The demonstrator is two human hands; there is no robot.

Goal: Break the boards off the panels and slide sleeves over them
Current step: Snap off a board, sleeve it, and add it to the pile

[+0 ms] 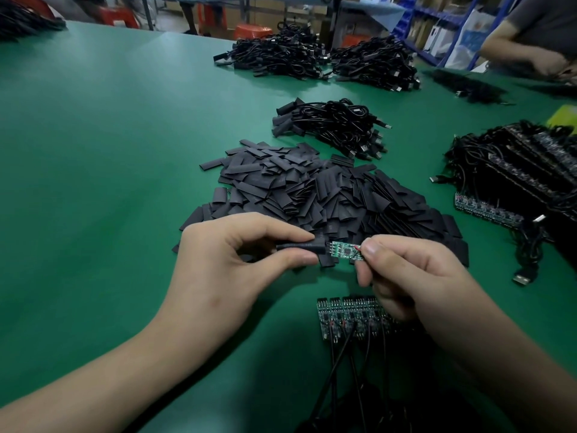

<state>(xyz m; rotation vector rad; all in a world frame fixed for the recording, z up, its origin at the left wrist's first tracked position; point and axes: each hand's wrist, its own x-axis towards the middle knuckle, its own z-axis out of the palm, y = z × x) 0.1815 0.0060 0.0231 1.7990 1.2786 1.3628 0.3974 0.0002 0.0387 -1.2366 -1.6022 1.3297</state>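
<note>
Board (345,251): a small green strip, populated, pins at one end, red and black wires (359,249) soldered at the other. I judge it light and stiff but fragile; the pins and solder joints would not take bending or a tug on the leads. Best held by the long edges near the wire end, which is where my right hand (406,276) has it, thumb and forefinger pinched shut on that end, the other fingers curled beneath. Sleeve (299,246): a black tube, soft, thin-walled, probably a bit slick, and it flattens if squeezed hard. My left hand (224,260) clamps it between thumb and forefinger just behind its open mouth, a light pinch so that the mouth stays round. The board's pin end sits right at that mouth, in the gap between my two sets of fingertips; whether the pins are inside yet I cannot tell. Most of the board is bare, so the sleeving looks barely started. Both forearms come in low over the table (93,151), wrists raised, hands lifted clear of the surface and facing each other, the work held level. Just beyond my fingers lies the pile (312,189) of loose sleeves. Just under my right fingers lies a panel (349,314) of unbroken boards, partly hidden by that hand, its leads running back toward me.
</note>
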